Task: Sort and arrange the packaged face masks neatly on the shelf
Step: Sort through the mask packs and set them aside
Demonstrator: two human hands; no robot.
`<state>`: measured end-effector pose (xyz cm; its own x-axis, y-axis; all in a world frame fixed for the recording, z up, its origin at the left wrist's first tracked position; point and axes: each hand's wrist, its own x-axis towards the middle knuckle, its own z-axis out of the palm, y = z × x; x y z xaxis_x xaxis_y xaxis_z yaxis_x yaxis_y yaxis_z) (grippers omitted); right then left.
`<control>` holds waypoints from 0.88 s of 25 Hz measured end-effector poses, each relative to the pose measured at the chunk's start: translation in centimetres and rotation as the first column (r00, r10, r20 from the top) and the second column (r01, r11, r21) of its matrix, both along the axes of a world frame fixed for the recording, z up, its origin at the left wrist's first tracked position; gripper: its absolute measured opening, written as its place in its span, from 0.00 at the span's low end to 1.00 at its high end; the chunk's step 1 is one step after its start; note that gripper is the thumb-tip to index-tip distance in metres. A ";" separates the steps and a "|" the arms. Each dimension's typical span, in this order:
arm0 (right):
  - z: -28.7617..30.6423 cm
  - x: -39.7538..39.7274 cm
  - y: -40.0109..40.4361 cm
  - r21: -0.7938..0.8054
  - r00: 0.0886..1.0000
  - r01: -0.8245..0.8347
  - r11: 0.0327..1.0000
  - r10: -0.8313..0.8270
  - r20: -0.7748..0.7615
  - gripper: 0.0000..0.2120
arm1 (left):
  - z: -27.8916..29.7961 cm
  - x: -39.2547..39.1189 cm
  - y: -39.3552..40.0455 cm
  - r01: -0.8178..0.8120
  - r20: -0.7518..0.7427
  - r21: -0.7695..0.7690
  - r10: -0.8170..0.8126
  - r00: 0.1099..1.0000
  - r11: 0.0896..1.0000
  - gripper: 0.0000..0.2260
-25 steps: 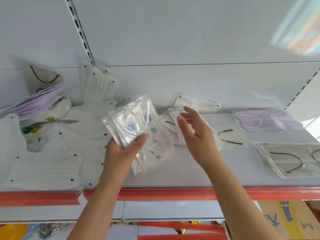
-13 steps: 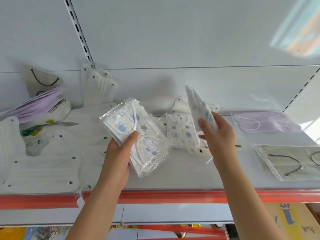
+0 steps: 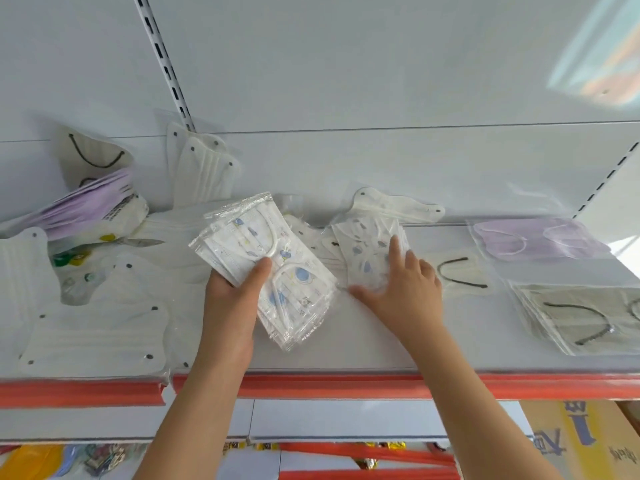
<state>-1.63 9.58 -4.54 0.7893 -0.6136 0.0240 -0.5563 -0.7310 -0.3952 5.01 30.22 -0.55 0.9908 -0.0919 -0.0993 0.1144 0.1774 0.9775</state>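
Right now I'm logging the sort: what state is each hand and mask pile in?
Left hand: grips the printed mask stack, raised off the shelf.
Right hand: fingers spread, pressing the printed masks.
Purple masks: lying flat.
Grey masks: stacked flat.

The left hand (image 3: 231, 299) shows only its thumb on top of the printed stack (image 3: 266, 271); its fingers are hidden beneath. The right hand (image 3: 401, 289) covers the near part of the printed packs (image 3: 367, 247) under it, and its thumb edge is blurred. Right of that hand, the grey packs (image 3: 585, 317) and purple packs (image 3: 540, 237) run off the picture's edge. Far left of the left hand, the white masks (image 3: 20, 271) are cut off too. Below both forearms, the goods on the lower shelf (image 3: 104, 459) are too blurred to tell.
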 end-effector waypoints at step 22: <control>1.4 -0.6 1.5 0.037 0.997 -0.069 0.997 0.067 0.047 0.52 | 0.5 -0.9 1.6 -0.004 0.015 -0.005 0.004 1.000 1.000 0.16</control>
<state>-2.22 11.08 -3.10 0.8279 -0.5595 0.0384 -0.4865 -0.7505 -0.4473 4.13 31.79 -0.02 0.9926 -0.0882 -0.0840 0.0990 0.1826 0.9782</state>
